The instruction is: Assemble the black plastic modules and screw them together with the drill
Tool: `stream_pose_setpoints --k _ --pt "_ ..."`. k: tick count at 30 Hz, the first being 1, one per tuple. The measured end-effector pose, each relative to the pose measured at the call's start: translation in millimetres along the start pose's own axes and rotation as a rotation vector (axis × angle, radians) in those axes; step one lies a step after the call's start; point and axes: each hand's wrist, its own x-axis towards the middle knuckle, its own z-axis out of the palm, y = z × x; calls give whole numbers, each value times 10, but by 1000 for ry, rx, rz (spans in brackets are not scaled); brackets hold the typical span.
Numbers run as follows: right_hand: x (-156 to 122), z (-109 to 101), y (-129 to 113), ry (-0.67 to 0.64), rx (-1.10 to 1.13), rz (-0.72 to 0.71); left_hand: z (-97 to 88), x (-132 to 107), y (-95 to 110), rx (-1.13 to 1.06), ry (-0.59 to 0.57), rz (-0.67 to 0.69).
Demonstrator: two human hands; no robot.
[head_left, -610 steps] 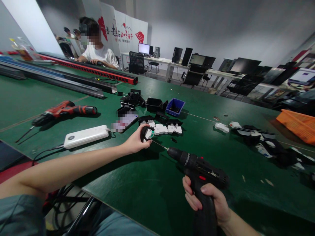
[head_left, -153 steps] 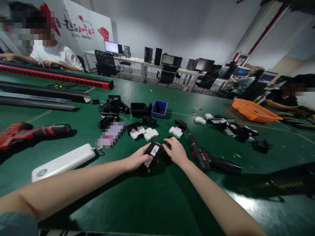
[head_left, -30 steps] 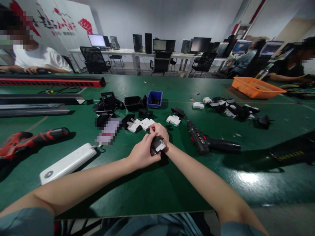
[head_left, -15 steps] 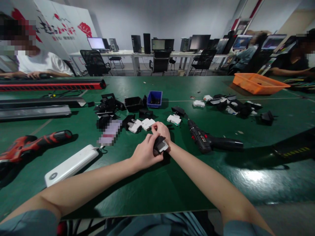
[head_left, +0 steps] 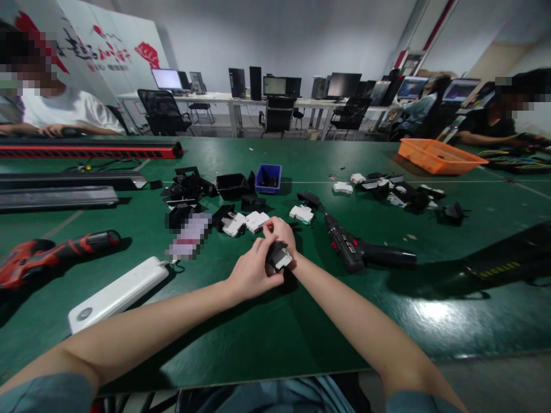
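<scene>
Both hands meet over a small black and white plug module (head_left: 278, 257) just above the green table (head_left: 267, 338). My left hand (head_left: 250, 274) is wrapped round its near side. My right hand (head_left: 282, 234) curls over its top from behind, fingers pressed on it. A black cordless screwdriver (head_left: 365, 252) lies on the table just right of my hands, untouched. White module parts (head_left: 247, 221) and black shells (head_left: 241, 184) lie close behind my hands.
A white power bank (head_left: 117, 293) and a red drill (head_left: 51, 253) lie at the left. A blue bin (head_left: 267, 178) stands behind the parts, more parts (head_left: 400, 192) at right, an orange tray (head_left: 434, 156) farther back. Long red and black strips (head_left: 86, 151) at far left. Other people sit at both sides.
My hands have stayed on the module, shifting it only slightly. The view has drifted a little.
</scene>
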Motion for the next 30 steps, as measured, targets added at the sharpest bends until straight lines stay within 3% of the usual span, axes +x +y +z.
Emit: stream_pose_setpoints --k 4,8,13,18,24,26,30 --pt "7 1 -10 12 1 5 22 -9 0 -58 -64 67" --pt "15 0 -16 9 11 5 31 -11 -17 -44 -17 30" --pt "1 -17 -20 8 34 1 26 -4 -42 -64 -60 80" --pt "-8 -23 -10 -3 72 -38 34 9 -74 -32 27 43" --pt "10 17 9 42 117 -33 32 -61 -44 -106 -81 149" --pt "8 11 26 49 140 -30 -8 -50 -87 -155 -15 156" --pt "-6 -13 61 55 190 -20 -100 85 -320 -275 256 42"
